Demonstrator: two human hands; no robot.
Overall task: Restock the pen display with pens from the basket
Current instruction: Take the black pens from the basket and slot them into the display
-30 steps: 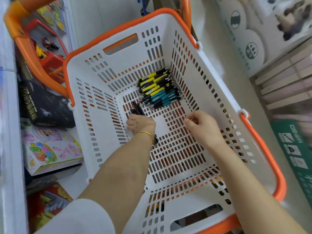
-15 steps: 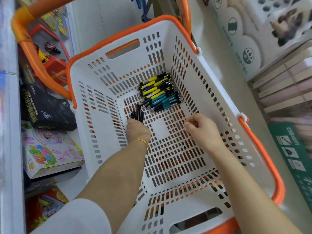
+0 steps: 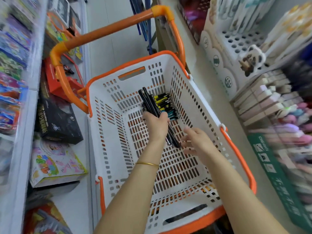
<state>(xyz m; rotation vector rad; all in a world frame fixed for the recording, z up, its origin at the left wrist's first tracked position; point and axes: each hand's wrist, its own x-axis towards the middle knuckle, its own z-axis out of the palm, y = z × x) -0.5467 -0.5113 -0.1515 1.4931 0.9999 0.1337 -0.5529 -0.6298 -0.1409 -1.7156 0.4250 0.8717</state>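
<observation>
Centre frame: a person's left hand [image 3: 156, 123] grips a bundle of black pens [image 3: 150, 101] inside the white-and-orange basket [image 3: 104, 129]. The right hand [image 3: 197, 141], fingers spread, hovers beside the bundle's lower end. Yellow and teal pens [image 3: 165, 103] lie on the basket floor. The likely next move is carrying the bundle to the pen display [image 3: 239, 42], upper right.

Brightness: bright, even white light throughout.
Shadows: soft and faint, with no hard edges inside the basket [image 3: 101, 146].
Glare: mild wash-out on the pale boxes [image 3: 263, 105] right of the basket.
Blur: heavy motion smear on the shelves [image 3: 15, 81] left and right of the basket, while the basket's middle is fairly sharp.
Distortion: wide-angle bend, with straight lines bowing outward from the basket towards the corners.
</observation>
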